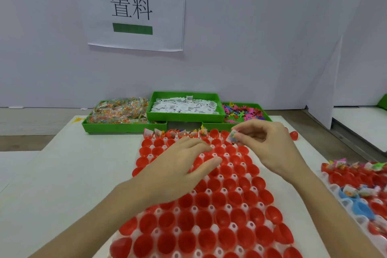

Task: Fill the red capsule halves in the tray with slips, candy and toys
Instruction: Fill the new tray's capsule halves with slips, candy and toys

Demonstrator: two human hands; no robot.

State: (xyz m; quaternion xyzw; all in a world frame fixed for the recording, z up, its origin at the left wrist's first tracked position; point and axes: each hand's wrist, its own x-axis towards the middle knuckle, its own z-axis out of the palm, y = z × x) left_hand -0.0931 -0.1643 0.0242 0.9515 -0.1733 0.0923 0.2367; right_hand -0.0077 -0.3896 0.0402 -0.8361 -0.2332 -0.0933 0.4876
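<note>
Your right hand [270,144] hovers over the far right part of the white tray [301,216], its fingers [243,137] curled to pinch a small clear candy packet [232,136] just above the second row of red capsule halves [219,211]. Your left hand [178,165] lies palm down over the middle of the tray with its fingers straight and relaxed, holding nothing, the tips resting on or just over the halves. Along the far row, several halves already carry filled contents [180,133]; the rest of the rows nearer you sit open and unfilled. Beyond the tray on the worktop [62,174] stand three green bins: candy packets [119,112] on the left, white paper slips [184,106] in the raised middle bin, and coloured plastic toys [243,112] on the right. A second tray [356,190] of filled capsules lies at your right, and a paper sign [132,8] hangs on the wall behind.
</note>
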